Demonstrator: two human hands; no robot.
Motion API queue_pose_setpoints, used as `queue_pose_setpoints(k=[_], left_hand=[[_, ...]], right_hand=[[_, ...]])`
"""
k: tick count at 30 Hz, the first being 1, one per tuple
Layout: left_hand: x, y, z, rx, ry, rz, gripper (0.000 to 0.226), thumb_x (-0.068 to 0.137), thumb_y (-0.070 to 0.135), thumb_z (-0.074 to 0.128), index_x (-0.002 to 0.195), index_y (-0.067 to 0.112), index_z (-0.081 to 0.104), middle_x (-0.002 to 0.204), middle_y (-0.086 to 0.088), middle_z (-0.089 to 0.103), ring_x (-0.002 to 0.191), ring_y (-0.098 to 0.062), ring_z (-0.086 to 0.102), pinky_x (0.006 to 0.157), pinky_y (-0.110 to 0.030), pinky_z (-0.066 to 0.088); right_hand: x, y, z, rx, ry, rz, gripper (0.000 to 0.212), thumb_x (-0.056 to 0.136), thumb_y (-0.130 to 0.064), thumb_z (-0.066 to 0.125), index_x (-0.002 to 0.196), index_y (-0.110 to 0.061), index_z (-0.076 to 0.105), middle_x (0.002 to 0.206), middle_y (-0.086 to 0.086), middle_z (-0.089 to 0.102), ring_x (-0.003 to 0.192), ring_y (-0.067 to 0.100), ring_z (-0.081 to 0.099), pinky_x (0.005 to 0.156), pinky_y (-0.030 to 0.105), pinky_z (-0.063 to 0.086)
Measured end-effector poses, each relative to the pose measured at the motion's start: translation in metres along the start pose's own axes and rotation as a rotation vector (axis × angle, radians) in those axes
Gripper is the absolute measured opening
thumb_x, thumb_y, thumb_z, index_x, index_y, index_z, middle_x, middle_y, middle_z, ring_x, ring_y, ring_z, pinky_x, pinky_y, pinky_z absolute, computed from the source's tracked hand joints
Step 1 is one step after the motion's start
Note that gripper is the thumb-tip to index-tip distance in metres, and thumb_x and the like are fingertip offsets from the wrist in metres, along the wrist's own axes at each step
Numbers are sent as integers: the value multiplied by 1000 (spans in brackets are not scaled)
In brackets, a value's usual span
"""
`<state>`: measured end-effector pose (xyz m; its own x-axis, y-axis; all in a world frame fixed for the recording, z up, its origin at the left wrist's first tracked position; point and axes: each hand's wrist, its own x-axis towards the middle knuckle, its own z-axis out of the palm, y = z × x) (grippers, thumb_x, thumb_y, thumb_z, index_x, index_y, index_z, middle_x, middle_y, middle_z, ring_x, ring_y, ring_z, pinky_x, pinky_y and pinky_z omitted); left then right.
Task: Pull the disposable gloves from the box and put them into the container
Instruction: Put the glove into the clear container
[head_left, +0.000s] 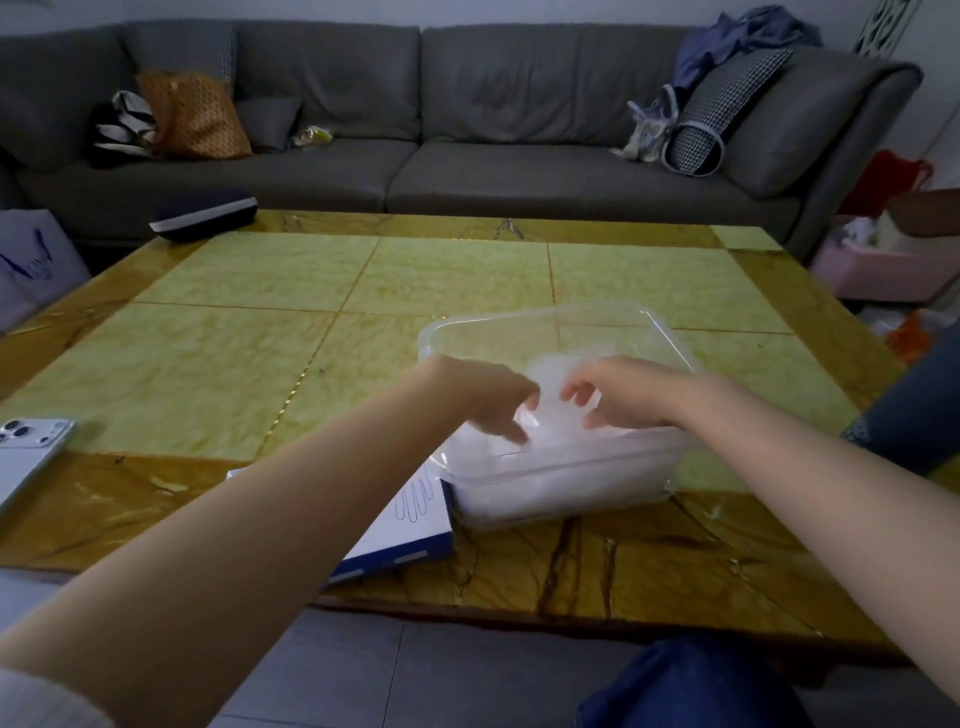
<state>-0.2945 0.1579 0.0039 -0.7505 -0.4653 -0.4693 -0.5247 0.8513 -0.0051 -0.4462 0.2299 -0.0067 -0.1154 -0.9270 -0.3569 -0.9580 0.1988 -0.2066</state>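
Lying heaped in clear container (670, 332): translucent gloves (548, 371).

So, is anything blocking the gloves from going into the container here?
Nothing visible. The left hand and right hand pinch the gloves right over the open container, which has no lid on; the box lies beside it.

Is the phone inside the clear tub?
No, the phone lies on the table near its left edge, well apart from the clear container.
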Motion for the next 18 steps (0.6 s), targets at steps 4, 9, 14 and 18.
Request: queue_pose_setpoints(k=[4, 9, 14, 18], left_hand=[[-38, -4, -9, 19, 389, 14, 40, 97, 36, 47, 135, 25, 42, 135, 2, 51, 120, -19, 50, 103, -38, 39], [-88, -38, 29, -269, 760, -105, 26, 96, 21, 47, 122, 23, 53, 123, 6, 57, 110, -13, 56, 102, -39, 40], [-126, -72, 89, -405, 685, -333, 25, 95, 23, 49, 119, 23, 54, 122, 6, 56, 107, -13, 54, 101, -38, 39], [-142, -83, 132, -348, 446, -441, 44, 92, 43, 51, 132, 27, 43, 135, 4, 44, 125, -18, 40, 104, -37, 30]], right_hand=[[-21, -28, -4, -36, 283, -94, 26, 96, -19, 49, 118, -25, 60, 118, -7, 63, 109, 14, 57, 93, 34, 46], [-37, -81, 6, 75, 594, -336, 27, 95, -7, 49, 116, -18, 62, 115, -4, 65, 108, 13, 57, 92, 24, 43], [-41, -136, 26, 97, 622, -546, 25, 95, -2, 45, 109, -12, 63, 109, -3, 64, 102, 9, 56, 83, 17, 44], [-29, -167, 56, 15, 409, -527, 29, 94, -2, 43, 116, -15, 57, 116, -3, 59, 104, 15, 55, 85, 31, 48]])
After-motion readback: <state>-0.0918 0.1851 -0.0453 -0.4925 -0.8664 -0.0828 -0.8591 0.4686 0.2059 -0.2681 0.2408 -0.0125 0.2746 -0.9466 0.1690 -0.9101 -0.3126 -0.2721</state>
